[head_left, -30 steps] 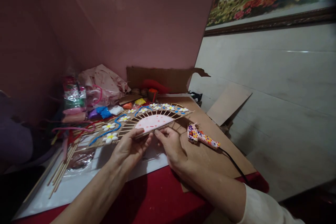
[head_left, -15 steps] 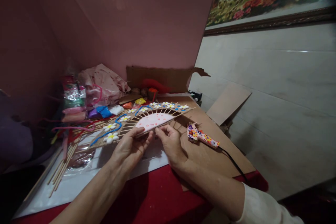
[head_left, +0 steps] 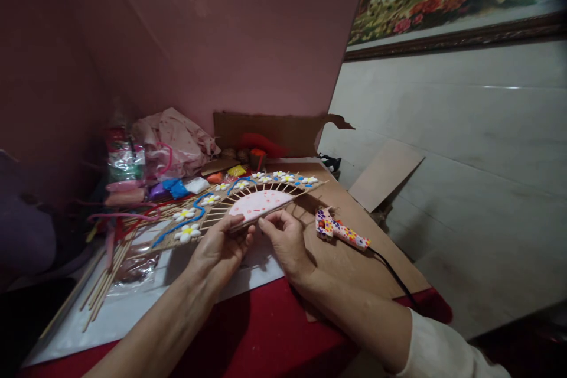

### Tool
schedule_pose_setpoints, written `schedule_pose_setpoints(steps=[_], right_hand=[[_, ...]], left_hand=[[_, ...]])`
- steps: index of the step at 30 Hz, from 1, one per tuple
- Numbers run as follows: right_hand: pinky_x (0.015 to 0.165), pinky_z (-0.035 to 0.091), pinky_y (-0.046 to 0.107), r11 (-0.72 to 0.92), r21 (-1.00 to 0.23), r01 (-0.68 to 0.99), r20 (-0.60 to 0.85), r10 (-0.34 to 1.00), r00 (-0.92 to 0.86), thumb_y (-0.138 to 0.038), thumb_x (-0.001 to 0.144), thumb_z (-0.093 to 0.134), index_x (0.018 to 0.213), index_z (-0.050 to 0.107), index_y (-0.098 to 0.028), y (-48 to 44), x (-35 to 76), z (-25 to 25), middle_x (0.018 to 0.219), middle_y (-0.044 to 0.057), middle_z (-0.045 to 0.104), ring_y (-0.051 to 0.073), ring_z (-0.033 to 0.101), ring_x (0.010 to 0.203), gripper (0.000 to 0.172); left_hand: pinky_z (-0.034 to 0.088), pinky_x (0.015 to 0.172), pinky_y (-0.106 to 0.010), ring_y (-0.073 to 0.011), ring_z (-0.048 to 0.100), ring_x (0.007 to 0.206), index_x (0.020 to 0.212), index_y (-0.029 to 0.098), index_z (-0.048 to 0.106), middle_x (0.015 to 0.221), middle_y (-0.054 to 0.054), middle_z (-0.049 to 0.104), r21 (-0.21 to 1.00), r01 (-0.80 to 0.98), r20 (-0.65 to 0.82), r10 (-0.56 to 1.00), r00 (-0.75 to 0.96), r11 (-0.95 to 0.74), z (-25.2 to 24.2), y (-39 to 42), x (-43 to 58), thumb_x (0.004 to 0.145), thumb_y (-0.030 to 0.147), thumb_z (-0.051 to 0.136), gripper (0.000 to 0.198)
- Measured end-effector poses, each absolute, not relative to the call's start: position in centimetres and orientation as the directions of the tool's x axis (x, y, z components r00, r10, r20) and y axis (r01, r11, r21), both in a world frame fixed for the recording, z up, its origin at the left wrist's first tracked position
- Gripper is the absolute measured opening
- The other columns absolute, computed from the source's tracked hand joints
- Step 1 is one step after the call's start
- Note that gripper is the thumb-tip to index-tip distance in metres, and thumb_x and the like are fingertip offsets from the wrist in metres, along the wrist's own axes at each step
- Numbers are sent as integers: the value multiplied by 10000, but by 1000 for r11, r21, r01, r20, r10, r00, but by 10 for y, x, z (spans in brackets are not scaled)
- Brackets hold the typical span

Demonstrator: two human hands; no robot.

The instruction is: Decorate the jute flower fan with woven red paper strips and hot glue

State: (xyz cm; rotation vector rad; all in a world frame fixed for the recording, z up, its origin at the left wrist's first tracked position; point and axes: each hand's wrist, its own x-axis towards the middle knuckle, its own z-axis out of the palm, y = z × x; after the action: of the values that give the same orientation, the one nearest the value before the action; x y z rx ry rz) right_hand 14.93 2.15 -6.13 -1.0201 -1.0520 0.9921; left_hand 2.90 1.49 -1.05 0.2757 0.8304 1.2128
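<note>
A half-round fan (head_left: 261, 204) of thin sticks, with a pink spotted centre and a rim of white flowers and blue wavy lines, is held up over the table. My left hand (head_left: 224, 243) grips its lower edge, thumb on the front and fingers beneath. Just right of that, my right hand (head_left: 286, 240) has thumb and forefinger pressed together by the same edge; anything between them is too small to make out. A flower-patterned tool (head_left: 341, 230) with a black cord lies to the right.
Loose sticks (head_left: 104, 280) and a clear bag (head_left: 137, 266) lie on white sheeting at the left. Coloured clay packets (head_left: 176, 188) and pink cloth (head_left: 172, 139) sit behind. Brown board (head_left: 376, 260) covers the right side over red cloth (head_left: 261, 331).
My right thumb and forefinger have shifted slightly left and down along the fan's lower edge. The left fingers have curled in a little; the fan has hardly moved.
</note>
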Motion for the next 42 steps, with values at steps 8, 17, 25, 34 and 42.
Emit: schedule_pose_setpoints(steps=[8, 17, 25, 34, 42], right_hand=[[588, 398, 243, 157, -962, -221, 126, 981, 148, -327, 665, 671, 658, 572, -162, 17, 149, -54, 625, -24, 565, 109, 490, 585, 193], [539, 353, 234, 126, -955, -270, 74, 978, 193, -326, 644, 675, 633, 583, -162, 20, 156, -49, 574, -33, 542, 101, 445, 540, 188], [541, 365, 240, 113, -947, -301, 46, 975, 219, -323, 611, 702, 626, 580, -161, 22, 158, -48, 566, -26, 571, 108, 469, 536, 203], [499, 322, 211, 76, -941, -330, 6, 978, 209, -317, 639, 629, 682, 612, -158, 23, 160, -45, 633, -9, 595, 97, 457, 539, 166], [459, 275, 201, 89, -958, -273, 18, 968, 252, -337, 647, 636, 621, 618, -151, 22, 165, -41, 577, -2, 588, 97, 445, 516, 189]], left_hand=[[534, 469, -207, -131, 608, 477, 805, 91, 553, 600, -77, 636, 595, -722, -417, 904, 99, 353, -10, 14, 29, 812, -7, 429, 157], [545, 478, -212, -135, 617, 495, 861, 89, 571, 636, -87, 653, 594, -724, -427, 900, 87, 352, -5, 13, 28, 815, 1, 432, 171], [534, 451, -211, -141, 610, 482, 872, 96, 566, 609, -73, 634, 605, -712, -435, 897, 79, 356, -3, 13, 29, 789, -16, 436, 191], [545, 475, -218, -138, 614, 496, 869, 95, 558, 629, -73, 635, 603, -715, -426, 900, 87, 354, -3, 13, 30, 791, -13, 442, 176], [541, 441, -231, -149, 610, 487, 867, 98, 566, 629, -80, 630, 602, -712, -441, 894, 82, 362, 0, 13, 27, 786, 0, 446, 175]])
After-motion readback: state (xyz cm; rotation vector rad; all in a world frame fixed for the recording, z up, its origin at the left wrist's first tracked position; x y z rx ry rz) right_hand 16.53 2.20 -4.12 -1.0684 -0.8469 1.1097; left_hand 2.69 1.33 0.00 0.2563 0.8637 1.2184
